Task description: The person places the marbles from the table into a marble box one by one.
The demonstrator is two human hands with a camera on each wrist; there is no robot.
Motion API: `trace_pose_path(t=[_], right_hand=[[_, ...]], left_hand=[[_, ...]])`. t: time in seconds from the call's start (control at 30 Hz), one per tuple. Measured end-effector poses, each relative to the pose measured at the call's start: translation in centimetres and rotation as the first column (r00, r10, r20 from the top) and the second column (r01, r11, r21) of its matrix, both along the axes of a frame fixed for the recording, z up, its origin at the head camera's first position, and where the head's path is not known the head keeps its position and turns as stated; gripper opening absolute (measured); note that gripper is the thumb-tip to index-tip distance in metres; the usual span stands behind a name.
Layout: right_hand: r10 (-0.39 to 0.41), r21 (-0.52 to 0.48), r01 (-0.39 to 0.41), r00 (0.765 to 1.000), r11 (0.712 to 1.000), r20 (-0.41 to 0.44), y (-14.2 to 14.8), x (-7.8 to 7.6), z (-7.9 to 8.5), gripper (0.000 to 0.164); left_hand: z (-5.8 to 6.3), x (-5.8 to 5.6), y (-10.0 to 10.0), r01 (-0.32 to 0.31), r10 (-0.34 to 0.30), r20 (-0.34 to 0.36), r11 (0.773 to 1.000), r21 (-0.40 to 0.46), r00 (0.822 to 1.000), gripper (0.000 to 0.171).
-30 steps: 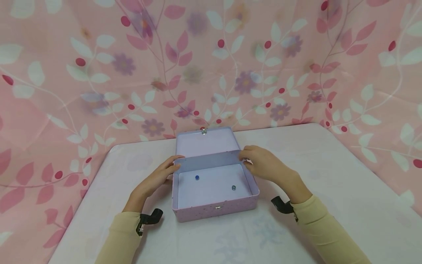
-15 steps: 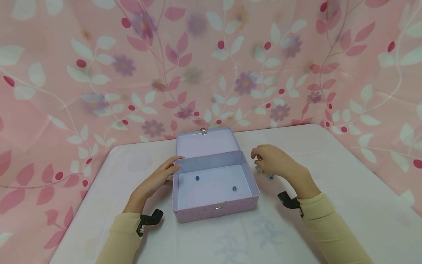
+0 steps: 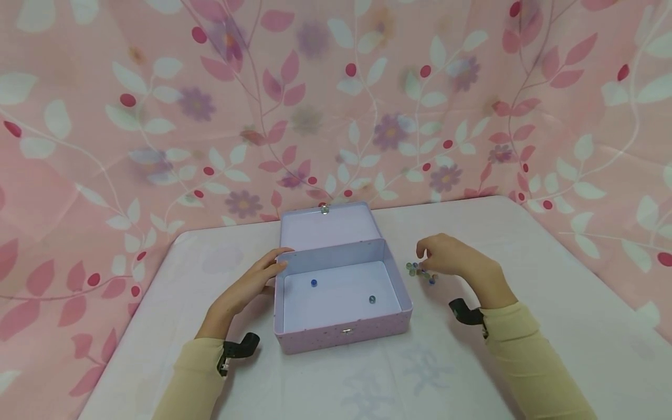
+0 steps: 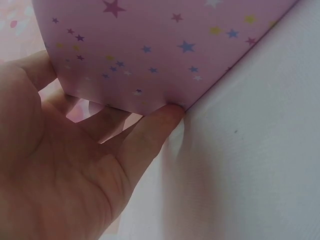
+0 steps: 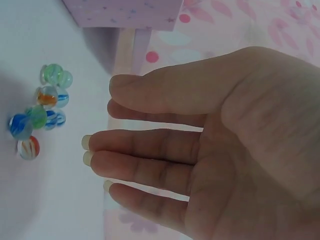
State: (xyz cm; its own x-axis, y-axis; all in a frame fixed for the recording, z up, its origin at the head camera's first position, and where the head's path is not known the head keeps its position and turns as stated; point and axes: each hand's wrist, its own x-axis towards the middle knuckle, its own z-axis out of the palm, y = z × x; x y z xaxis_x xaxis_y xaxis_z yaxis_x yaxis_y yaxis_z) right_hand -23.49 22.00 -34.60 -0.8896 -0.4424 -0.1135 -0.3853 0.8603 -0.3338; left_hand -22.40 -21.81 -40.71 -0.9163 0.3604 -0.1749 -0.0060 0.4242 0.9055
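Observation:
A lilac box (image 3: 343,337) with printed stars stands on the table, its lid (image 3: 331,226) tipped back. Two marbles lie apart on its floor: a blue marble (image 3: 314,283) to the left and a greenish marble (image 3: 372,299) to the right. My left hand (image 3: 252,284) holds the box by its back left corner, thumb at the rim and fingers round the back wall. Right of the box, my right hand (image 3: 448,255) hovers with nothing in it, thumb and fingers apart, beside a cluster of several glass marbles (image 5: 37,116) in green, blue and orange swirls.
A white cloth (image 3: 210,303) covers the table. Behind it hangs a pink floral curtain (image 3: 325,116), close to the raised lid. A black camera mount is strapped to each wrist, below the tan sleeves (image 3: 525,356).
My right hand has moved from the box's right back corner out to the right, uncovering the marble cluster. The left hand and the box stay in place.

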Motion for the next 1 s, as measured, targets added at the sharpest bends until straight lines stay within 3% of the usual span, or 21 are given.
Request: trace_pose_path(t=[0.43, 1.0], right_hand=[[0.001, 0.034, -0.001, 1.000, 0.999, 0.006, 0.6, -1.7, -2.4, 0.011], [-0.022, 0.035, 0.022, 1.000, 0.999, -0.015, -0.1, -2.3, -4.6, 0.005]], left_hand=[[0.1, 0.2, 0.0, -0.011, 0.011, 0.006, 1.000, -0.010, 1.000, 0.049], [0.2, 0.1, 0.0, -0.019, 0.019, 0.017, 1.000, -0.008, 1.000, 0.050]])
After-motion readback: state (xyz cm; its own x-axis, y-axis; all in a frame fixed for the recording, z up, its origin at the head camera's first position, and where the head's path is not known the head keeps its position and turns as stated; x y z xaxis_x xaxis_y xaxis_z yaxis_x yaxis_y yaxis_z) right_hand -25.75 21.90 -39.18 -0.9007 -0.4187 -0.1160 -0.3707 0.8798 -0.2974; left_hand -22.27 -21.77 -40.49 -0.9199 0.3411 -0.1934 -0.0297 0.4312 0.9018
